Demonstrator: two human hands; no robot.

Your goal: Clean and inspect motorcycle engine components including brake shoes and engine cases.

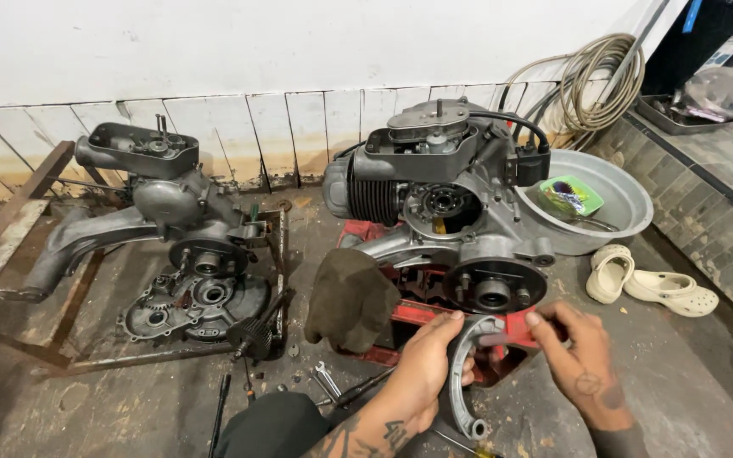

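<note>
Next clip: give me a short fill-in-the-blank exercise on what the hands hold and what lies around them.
1. Both hands, the left hand and the right hand, hold a curved metal ____ shoe.
2. The engine in front of the hands sits on a ____ stand.
3. A pair of pale clogs lies beside a round metal ____ that holds a green tub.
4. A coiled ____ hangs against the wall on the right.

Missing words: brake; red; basin; hose
</note>
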